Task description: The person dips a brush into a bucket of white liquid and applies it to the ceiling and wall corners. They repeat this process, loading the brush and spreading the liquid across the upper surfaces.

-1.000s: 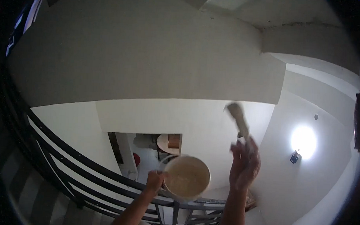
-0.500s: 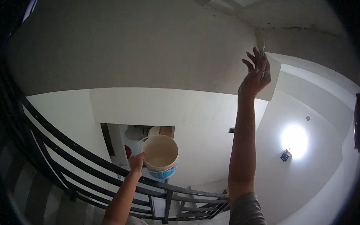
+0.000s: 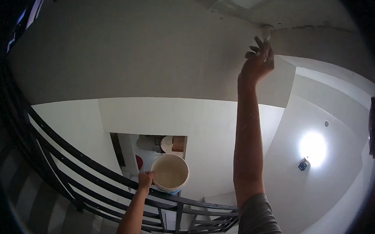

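Note:
A round white bucket (image 3: 171, 172) with a pale inside hangs over the dark railing, its opening facing me. My left hand (image 3: 145, 181) grips its left rim. High up, my right hand (image 3: 258, 63) is pinched round a small brush-like tool (image 3: 266, 32), whose pale end touches the corner where the grey wall (image 3: 148, 49) meets the ceiling. The handle is mostly hidden by my fingers.
A dark curved metal railing (image 3: 91, 165) runs from the left to the lower middle. Beyond it are white walls, a doorway (image 3: 122, 150) with objects inside, and a bright lamp (image 3: 313, 148) at right. Striped steps lie at the lower left.
My right hand has moved slightly up and left, with the tool's end now at the ceiling edge. The bucket and my left hand appear a little lower and further right.

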### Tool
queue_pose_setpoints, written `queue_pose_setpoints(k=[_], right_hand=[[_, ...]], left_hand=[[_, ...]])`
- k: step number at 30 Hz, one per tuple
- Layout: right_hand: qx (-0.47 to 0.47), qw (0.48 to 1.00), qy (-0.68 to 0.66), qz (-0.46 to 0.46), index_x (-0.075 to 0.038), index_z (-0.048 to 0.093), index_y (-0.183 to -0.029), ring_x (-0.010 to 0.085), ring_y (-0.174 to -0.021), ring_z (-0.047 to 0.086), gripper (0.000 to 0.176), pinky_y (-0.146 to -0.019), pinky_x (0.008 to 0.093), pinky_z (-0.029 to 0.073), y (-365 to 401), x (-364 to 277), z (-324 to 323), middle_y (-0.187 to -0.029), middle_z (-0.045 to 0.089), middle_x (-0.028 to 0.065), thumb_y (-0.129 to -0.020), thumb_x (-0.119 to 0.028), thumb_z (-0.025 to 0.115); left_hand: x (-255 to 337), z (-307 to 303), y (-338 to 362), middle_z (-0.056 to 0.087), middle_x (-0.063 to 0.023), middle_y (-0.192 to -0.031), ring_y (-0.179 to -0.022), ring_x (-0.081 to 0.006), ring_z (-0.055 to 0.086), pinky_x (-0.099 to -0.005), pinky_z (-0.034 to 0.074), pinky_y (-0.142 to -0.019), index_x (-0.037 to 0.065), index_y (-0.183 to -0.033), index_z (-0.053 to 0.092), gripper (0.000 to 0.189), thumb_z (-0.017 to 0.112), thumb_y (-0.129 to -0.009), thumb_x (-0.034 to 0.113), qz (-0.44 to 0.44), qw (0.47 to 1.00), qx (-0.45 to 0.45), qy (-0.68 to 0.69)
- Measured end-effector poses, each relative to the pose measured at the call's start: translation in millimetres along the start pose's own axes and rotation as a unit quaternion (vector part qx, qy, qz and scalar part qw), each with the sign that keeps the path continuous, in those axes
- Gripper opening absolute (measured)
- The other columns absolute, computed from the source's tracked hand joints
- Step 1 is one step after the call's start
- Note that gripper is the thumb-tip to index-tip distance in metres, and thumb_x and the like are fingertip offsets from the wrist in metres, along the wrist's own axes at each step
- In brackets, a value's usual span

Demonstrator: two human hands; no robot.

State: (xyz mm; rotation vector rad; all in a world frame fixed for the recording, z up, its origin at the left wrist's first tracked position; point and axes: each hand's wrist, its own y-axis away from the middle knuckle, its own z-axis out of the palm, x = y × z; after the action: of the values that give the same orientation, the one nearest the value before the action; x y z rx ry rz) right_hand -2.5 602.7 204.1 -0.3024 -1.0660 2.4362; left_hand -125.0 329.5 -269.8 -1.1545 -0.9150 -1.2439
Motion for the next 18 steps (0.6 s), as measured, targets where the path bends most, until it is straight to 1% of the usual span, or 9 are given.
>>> queue_pose_setpoints(k=[1,3,4,6,7,9,13,15,18], right_hand=[[-0.023,0.999,0.029,0.005,0.005,0.059,-0.124,0.0149,-0.081,0.065,0.040,-0.062,0.0278,0.052,4,-4,6,-0.106,0.072,0.0127,-0.106,-0.027,0.045],[-0.073,0.996,0.049,-0.010,0.005,0.061,-0.123,0.0133,-0.076,0.064,0.036,-0.064,0.0278,0.052,16,-2,14,-0.098,0.074,0.0113,-0.104,-0.023,0.049],[-0.070,0.996,0.054,-0.010,0.005,0.061,-0.123,0.0133,-0.076,0.064,0.036,-0.064,0.0278,0.052,26,-4,16,-0.098,0.074,0.0113,-0.104,-0.023,0.049],[-0.175,0.983,0.058,-0.020,0.005,0.060,-0.125,0.0149,-0.076,0.064,0.033,-0.067,0.0296,0.053,43,-11,11,-0.100,0.074,0.0124,-0.102,-0.018,0.053],[-0.174,0.983,0.061,-0.023,0.005,0.060,-0.125,0.0149,-0.076,0.064,0.033,-0.067,0.0296,0.053,48,-15,6,-0.100,0.074,0.0124,-0.102,-0.018,0.053],[-0.286,0.944,0.112,-0.118,0.005,0.060,-0.125,0.0155,-0.074,0.064,0.033,-0.071,0.0302,0.054,52,-22,-3,-0.102,0.073,0.0137,-0.100,-0.016,0.058],[-0.302,0.921,0.148,-0.195,0.005,0.059,-0.127,0.0141,-0.074,0.064,0.033,-0.074,0.0301,0.055,18,-12,-19,-0.104,0.074,0.0125,-0.100,-0.015,0.058],[-0.327,0.936,0.110,-0.061,0.003,0.060,-0.127,0.0125,-0.072,0.063,0.032,-0.071,0.0294,0.055,-12,-13,-34,-0.104,0.074,0.0110,-0.101,-0.014,0.057],[-0.318,0.917,0.204,-0.124,0.000,0.064,-0.123,0.0080,-0.067,0.057,0.031,-0.062,0.0241,0.050,-60,4,-69,-0.091,0.073,0.0068,-0.103,-0.021,0.054]], left_hand=[[-1,1,2,0.066,-0.0081,-0.071,-0.056,-0.0170,0.062,-0.0316,0.048,-0.051,-0.006,-0.081,0.069,0.024,0.069,-0.077,0.017,0.037,0.999,0.012,-0.019],[-15,-5,-7,0.066,-0.0082,-0.069,-0.056,-0.0170,0.061,-0.0331,0.047,-0.052,-0.008,-0.078,0.069,0.025,0.070,-0.076,0.017,0.031,0.996,0.005,-0.084],[-17,-6,-9,0.066,-0.0084,-0.067,-0.057,-0.0169,0.061,-0.0346,0.046,-0.052,-0.009,-0.075,0.068,0.026,0.071,-0.075,0.017,0.029,0.989,-0.002,-0.146],[-16,-6,-7,0.065,-0.0085,-0.064,-0.056,-0.0171,0.060,-0.0352,0.045,-0.052,-0.009,-0.072,0.068,0.027,0.071,-0.074,0.017,0.020,0.988,-0.006,-0.155],[-15,-4,-7,0.064,-0.0087,-0.061,-0.056,-0.0172,0.059,-0.0358,0.044,-0.052,-0.009,-0.068,0.067,0.027,0.072,-0.073,0.017,0.013,0.987,-0.005,-0.159],[-16,-3,-8,0.063,-0.0090,-0.061,-0.056,-0.0172,0.059,-0.0359,0.044,-0.053,-0.010,-0.067,0.067,0.028,0.072,-0.073,0.017,0.020,0.987,-0.007,-0.159],[-17,-3,-4,0.064,-0.0101,-0.062,-0.056,-0.0176,0.060,-0.0363,0.045,-0.053,-0.009,-0.069,0.067,0.027,0.072,-0.072,0.017,0.029,0.987,0.001,-0.160],[-14,-4,-4,0.064,-0.0102,-0.062,-0.056,-0.0178,0.060,-0.0364,0.045,-0.053,-0.009,-0.070,0.067,0.027,0.072,-0.072,0.017,0.041,0.989,-0.002,-0.141],[-24,-7,-7,0.065,-0.0078,-0.070,-0.062,-0.0184,0.063,-0.0346,0.047,-0.057,-0.005,-0.075,0.067,0.020,0.071,-0.070,0.014,0.042,0.983,-0.013,-0.176]])
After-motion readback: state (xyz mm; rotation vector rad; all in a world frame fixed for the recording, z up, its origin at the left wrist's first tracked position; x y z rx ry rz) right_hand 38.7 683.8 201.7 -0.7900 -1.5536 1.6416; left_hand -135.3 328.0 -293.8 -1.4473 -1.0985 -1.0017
